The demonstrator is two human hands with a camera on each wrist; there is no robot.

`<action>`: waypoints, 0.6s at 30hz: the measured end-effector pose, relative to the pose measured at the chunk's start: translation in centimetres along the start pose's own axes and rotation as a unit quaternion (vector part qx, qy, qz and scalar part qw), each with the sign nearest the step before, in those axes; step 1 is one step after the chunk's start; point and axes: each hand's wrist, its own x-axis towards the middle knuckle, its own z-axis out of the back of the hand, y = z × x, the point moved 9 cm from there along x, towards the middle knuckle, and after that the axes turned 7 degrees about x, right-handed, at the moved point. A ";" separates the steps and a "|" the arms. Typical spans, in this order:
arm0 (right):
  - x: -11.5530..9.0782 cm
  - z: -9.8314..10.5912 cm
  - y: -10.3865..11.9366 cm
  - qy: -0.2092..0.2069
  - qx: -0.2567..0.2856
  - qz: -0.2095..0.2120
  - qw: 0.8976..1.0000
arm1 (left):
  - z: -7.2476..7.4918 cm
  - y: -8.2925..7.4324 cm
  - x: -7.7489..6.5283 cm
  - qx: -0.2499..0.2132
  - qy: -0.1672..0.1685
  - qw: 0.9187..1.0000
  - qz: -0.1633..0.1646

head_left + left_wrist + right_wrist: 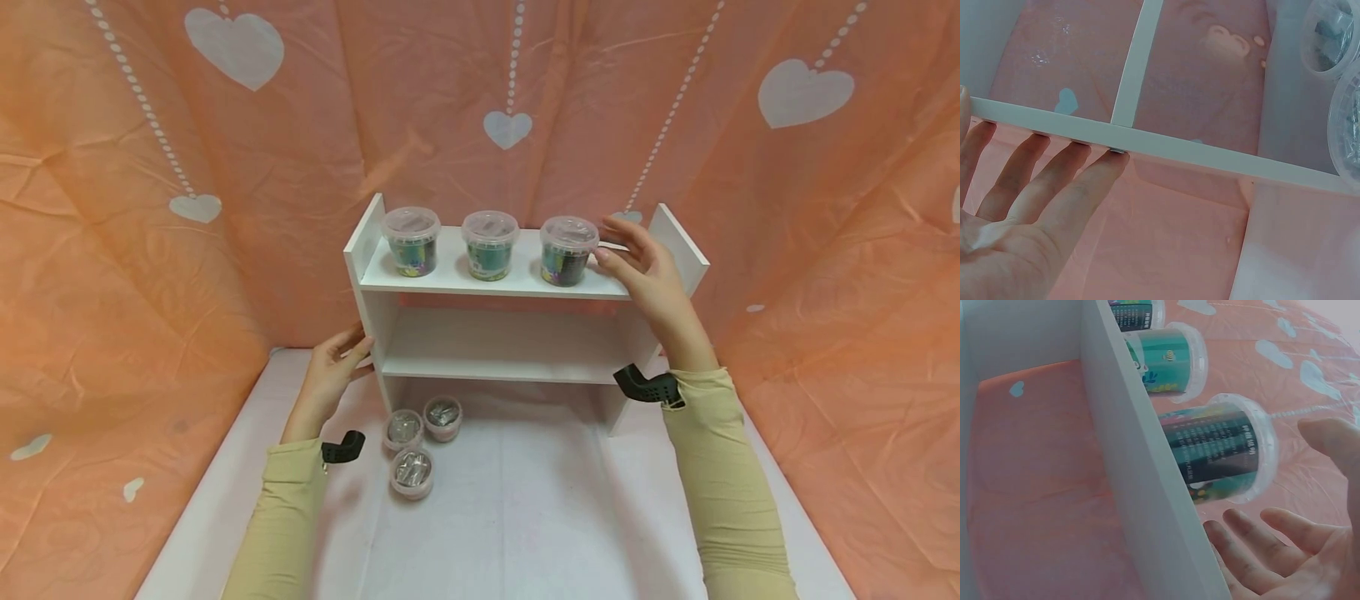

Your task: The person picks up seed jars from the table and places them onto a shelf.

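Three lidded plastic tubs with green printed labels stand in a row on the upper board of a white shelf unit (pixel 502 375): a left tub (pixel 412 246), a middle tub (pixel 490 247) and a right tub (pixel 566 254). Beside the right tub is my right hand (pixel 652 271), its thumb and fingers spread; the right wrist view shows a gap between them and the tub (pixel 1216 453). My left hand (pixel 333 375) rests with fairly straight fingertips against the unit's left side panel (pixel 1054 120). Neither hand holds anything.
On the white tabletop (pixel 495 525), three more lidded tubs cluster by the unit's front left foot: a left one (pixel 404 429), a back one (pixel 443 417) and a front one (pixel 412 472). An orange cloth with white hearts (pixel 420 100) hangs behind and at both sides.
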 end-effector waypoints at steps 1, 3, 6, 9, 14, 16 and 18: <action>-0.2 0.1 0.1 0.000 0.008 0.006 1.000 | 0.0 0.0 0.0 0.000 0.000 1.000 0.001; -0.6 0.2 0.3 0.000 0.023 0.019 1.000 | 0.0 -0.1 0.0 -0.001 0.001 1.000 0.000; -1.2 0.3 0.6 0.004 0.049 0.039 0.998 | 0.0 -0.2 0.0 -0.001 0.002 1.000 -0.002; -1.7 0.4 0.9 0.003 0.057 0.052 0.997 | 0.1 -0.3 0.0 -0.002 0.000 1.000 -0.005; -2.5 0.4 1.1 -0.003 0.048 0.065 0.997 | 0.1 -0.3 0.0 0.000 -0.002 1.000 -0.002; -2.9 0.3 1.1 -0.001 0.051 0.071 0.996 | 0.0 -0.2 0.0 0.000 -0.003 1.000 0.000; -3.3 0.2 1.2 0.004 0.056 0.078 0.995 | 0.0 -0.2 0.0 0.000 -0.003 1.000 0.001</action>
